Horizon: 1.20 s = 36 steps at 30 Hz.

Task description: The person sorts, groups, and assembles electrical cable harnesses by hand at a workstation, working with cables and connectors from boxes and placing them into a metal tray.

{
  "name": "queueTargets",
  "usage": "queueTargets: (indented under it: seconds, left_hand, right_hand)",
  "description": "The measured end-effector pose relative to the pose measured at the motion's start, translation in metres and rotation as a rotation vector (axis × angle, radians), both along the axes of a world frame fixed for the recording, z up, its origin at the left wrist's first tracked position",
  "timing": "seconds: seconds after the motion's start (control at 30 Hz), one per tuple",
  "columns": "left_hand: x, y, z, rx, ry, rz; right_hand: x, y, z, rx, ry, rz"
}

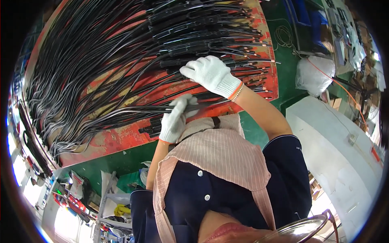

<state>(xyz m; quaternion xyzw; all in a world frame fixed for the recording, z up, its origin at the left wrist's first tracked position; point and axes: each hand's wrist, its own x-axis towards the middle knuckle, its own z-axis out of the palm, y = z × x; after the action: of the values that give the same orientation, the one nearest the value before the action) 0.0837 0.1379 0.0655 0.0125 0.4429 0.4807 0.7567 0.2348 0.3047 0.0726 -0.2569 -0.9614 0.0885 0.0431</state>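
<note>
The left hand (175,120) has its fingers closed round a bundle of black cables (133,110) near the worktop's (117,139) front edge, keeping them gathered. The right hand (211,73) rests loosely curled, holding nothing, on the connector ends (190,44), steadying them.

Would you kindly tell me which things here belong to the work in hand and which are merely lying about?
In hand:
- left hand gripping black cable bundle
- right hand on black cables with bare tips
- worn red table

Lying about:
- clear plastic bag
- white block
</note>
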Motion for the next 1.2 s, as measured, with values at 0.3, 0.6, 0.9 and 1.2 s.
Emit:
queueTargets:
  seconds: [0.3,0.6,0.9,1.2]
  left_hand:
    - [-0.030,0.060,-0.044,0.048,0.458,-0.235]
    - [-0.048,0.089,-0.033,-0.059,0.251,-0.335]
    - [-0.066,0.082,0.010,0.186,0.339,-0.497]
    - [-0.063,0.081,0.015,0.108,0.343,-0.603]
  right_hand:
    - [-0.026,-0.003,-0.010,0.241,0.379,0.022]
    - [0.011,-0.116,-0.030,-0.355,0.269,0.149]
    - [-0.087,-0.148,-0.067,-0.276,-0.189,0.266]
    - [-0.085,-0.130,-0.041,-0.397,-0.440,0.133]
